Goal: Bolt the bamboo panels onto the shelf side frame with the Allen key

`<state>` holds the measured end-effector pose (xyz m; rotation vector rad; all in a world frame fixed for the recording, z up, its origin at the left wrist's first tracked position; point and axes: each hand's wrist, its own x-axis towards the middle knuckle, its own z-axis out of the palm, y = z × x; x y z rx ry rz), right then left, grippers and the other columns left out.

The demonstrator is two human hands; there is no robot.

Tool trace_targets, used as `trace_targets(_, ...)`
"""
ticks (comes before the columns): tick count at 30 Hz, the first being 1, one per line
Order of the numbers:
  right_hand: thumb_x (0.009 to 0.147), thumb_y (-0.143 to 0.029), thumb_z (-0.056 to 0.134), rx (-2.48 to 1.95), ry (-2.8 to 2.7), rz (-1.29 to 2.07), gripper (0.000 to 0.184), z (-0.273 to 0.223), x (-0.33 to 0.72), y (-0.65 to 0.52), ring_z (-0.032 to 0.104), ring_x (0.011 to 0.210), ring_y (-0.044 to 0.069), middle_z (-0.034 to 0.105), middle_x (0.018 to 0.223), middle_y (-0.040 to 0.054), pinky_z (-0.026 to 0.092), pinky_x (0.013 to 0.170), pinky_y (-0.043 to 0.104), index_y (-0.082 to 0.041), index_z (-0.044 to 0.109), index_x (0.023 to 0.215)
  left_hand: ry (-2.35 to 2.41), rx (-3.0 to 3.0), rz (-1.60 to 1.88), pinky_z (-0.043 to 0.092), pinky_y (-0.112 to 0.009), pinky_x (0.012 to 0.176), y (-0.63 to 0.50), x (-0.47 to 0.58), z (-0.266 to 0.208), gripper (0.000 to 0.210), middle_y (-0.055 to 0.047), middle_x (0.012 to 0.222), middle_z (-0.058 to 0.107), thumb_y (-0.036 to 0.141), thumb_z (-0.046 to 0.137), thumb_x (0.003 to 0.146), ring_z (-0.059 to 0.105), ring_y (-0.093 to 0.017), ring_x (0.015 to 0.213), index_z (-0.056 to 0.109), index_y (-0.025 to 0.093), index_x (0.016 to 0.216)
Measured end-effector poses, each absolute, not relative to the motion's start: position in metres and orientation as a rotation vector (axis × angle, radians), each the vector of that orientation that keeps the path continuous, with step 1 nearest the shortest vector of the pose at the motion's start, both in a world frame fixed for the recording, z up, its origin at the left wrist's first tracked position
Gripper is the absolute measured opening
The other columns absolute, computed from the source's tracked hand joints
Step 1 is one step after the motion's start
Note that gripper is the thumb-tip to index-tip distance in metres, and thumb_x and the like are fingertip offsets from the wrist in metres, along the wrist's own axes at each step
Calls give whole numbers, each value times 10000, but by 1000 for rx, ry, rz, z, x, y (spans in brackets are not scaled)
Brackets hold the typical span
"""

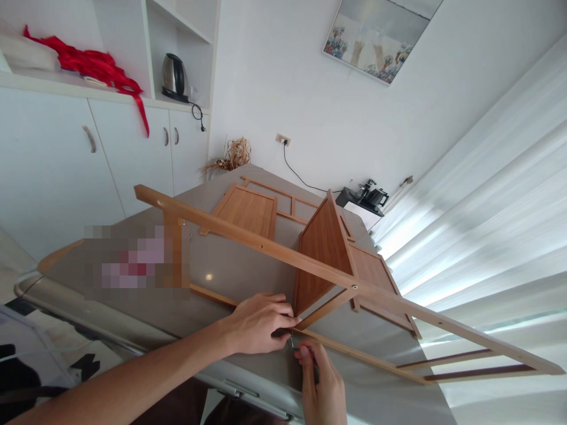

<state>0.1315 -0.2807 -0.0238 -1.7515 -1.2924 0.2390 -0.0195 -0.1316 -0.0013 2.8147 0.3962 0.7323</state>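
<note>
Both hands (pixel 261 324) (pixel 321 383) pinch slatted wooden frame (pixel 310 265).

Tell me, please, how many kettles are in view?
2: a steel kettle in the open shelf above the white cabinets, and a black kettle on the dark tray by the curtain. Others may be hidden.

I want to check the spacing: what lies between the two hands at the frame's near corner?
A small dark metal tool lies between left hand and right hand, against the wooden frame, in the head view.

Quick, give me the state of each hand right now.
Left hand: closed, gripping the wooden frame at its lower joint.
Right hand: closed, pinching a small metal tool at that joint.
</note>
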Motion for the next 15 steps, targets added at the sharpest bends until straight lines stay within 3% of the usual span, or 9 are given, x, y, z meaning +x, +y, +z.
trace_targets(15,978,-637,441,-1856,-1164,209,453,-25,115,-280,710,676,163,747,768,15,510,651,214,-273,700,903,403,2816,732,517,-323,847,-131,-19,-1,242,13,945,746,283,637,885,639,-199,936,722,257,1110)
